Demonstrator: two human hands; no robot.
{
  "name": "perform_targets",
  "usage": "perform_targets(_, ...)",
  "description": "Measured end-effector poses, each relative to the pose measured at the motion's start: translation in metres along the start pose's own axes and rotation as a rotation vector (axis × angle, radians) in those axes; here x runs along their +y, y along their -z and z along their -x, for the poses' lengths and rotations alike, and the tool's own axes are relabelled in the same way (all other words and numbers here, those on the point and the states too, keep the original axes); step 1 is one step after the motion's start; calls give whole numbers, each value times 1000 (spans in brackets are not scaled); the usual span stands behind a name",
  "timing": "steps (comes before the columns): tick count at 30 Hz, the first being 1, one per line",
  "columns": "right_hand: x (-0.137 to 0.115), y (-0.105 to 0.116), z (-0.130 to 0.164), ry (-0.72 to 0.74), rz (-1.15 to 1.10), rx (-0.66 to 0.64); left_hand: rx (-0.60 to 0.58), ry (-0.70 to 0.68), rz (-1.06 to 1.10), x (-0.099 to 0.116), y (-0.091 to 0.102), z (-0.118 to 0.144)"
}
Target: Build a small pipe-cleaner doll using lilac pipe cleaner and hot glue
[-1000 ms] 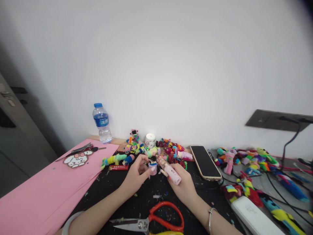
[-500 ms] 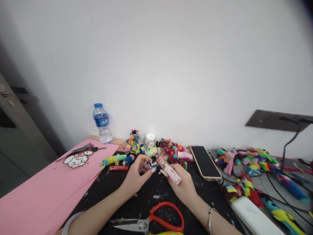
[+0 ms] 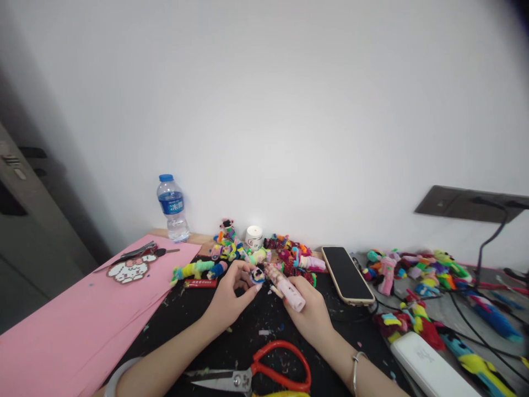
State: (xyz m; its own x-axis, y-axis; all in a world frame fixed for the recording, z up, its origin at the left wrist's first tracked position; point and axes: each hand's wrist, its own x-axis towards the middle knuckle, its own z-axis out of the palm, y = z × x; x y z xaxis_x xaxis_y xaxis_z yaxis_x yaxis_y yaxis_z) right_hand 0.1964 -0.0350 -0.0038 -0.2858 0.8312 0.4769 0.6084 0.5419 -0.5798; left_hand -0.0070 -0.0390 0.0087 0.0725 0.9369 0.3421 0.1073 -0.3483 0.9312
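Our left hand pinches a small yarn doll just behind the red scissors; our right hand grips a pink glue gun touching it.

On the black work mat, the red-handled steel scissors lie at six o'clock, the pink paper sheets at nine, the clear plastic water bottle at eleven, the black slab phone at two, and the white rectangular power bank at four.
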Motion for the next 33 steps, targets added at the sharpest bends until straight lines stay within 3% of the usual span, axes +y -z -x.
perform_targets(20,-9,3,-3,70,228,-191,-13,12,31,-3,0,1)
perform_targets(28,-10,3,-2,39,316,-157,291,-9,-40,-5,8,-6)
perform_targets(33,-12,2,-2,39,371,-181,366,-102,-50,-5,12,-10)
